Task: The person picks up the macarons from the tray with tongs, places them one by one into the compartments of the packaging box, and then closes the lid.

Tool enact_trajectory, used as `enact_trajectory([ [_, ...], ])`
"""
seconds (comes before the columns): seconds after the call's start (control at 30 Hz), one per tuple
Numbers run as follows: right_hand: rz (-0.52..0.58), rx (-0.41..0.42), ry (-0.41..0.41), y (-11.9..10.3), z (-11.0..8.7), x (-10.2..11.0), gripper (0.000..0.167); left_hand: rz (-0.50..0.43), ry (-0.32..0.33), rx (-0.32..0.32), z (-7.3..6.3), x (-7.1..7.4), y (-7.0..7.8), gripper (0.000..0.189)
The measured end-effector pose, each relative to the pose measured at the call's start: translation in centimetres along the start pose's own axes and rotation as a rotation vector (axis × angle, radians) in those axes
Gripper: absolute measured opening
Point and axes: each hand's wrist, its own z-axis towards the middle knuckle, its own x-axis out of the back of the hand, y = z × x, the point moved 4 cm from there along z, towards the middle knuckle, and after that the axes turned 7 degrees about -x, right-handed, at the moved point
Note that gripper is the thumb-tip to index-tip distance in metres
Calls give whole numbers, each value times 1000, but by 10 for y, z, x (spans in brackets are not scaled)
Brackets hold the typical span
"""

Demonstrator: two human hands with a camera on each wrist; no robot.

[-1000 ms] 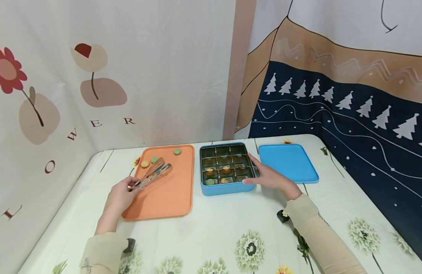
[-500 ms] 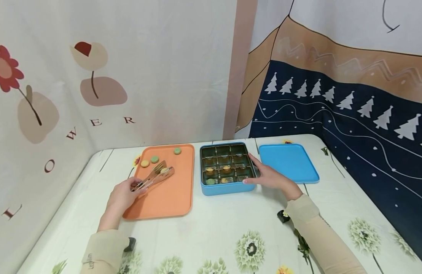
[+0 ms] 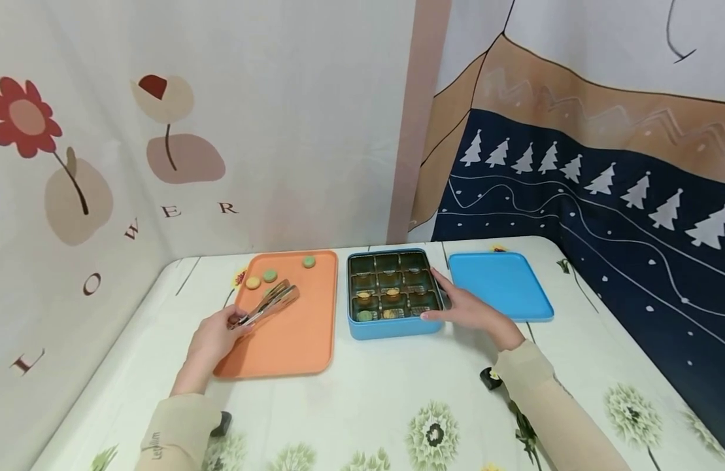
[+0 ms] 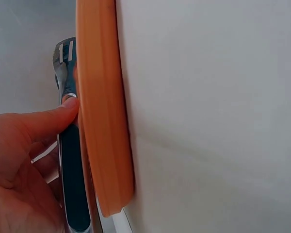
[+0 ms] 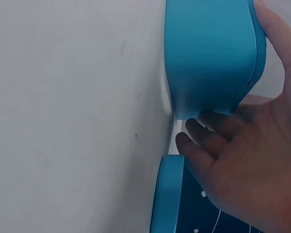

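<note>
My left hand [image 3: 212, 337] holds metal tongs [image 3: 261, 309] by the handles, low over the orange tray [image 3: 297, 347]. Their ends are close together, and a green macaron [image 3: 268, 292] shows partly hidden behind them. Beyond lie a yellow macaron [image 3: 253, 282] and two green macarons [image 3: 270, 276]. My right hand [image 3: 465, 307] touches the right side of the blue box [image 3: 391, 328], thumb at the front corner of the rim and fingers along the wall. Inside, a dark divided insert holds a green macaron [image 3: 365, 315] at front left and several yellow ones.
A flat blue lid [image 3: 500, 284] lies right of the box, behind my right wrist. A flowered cloth [image 3: 338, 412] covers the table, and patterned curtains [image 3: 303, 131] hang along its back and sides.
The tongs were spread at 0.5 s ago, with a pale macaron seen at their ends; now the ends are nearer together. My right hand and the box keep their places.
</note>
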Motion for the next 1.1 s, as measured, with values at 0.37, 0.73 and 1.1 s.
enact_trajectory([
  [0.37, 22, -8, -11, 1, -2, -5, 113, -9, -16, 15, -6, 0, -3, 24],
  [0.73, -9, -8, -10, 3, -2, 0, 113, -85, 9, -22, -1, -1, -1, 23],
  [1.1, -2, 3, -9, 0, -1, -1, 113, -112, 68, -72, 6, 3, 10, 26],
])
